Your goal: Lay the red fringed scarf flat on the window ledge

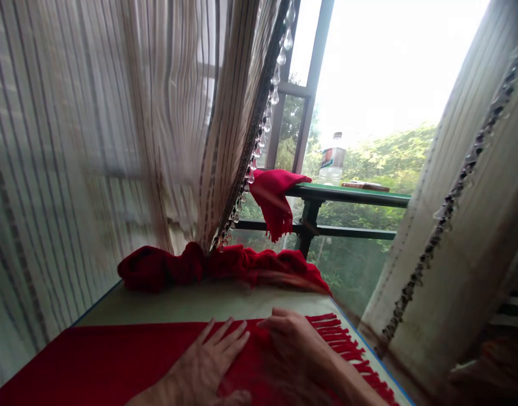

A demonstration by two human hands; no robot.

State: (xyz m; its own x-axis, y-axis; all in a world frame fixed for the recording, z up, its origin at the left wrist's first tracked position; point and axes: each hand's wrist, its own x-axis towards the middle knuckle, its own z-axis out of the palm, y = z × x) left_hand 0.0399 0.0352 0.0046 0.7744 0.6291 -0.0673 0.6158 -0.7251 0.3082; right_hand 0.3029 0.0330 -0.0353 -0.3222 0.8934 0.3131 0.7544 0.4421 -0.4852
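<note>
A red fringed scarf [115,355] lies spread over the pale tabletop, its tassels [347,347] along the right edge. My left hand [203,361] rests flat on the cloth with its fingers apart. Just to its right, my right hand [288,338] is over the scarf near its far edge, close to the tassels. The fingers of that hand are bent and drawn together, partly blurred. Whatever may be between them is hidden.
Bunched red cloth [225,268] lies along the table's far end. Beyond it, another red fringed cloth [275,194] hangs over a green railing [360,194], which carries a plastic bottle [332,160] and a flat object [366,186]. Beaded curtains [157,113] hang at both sides.
</note>
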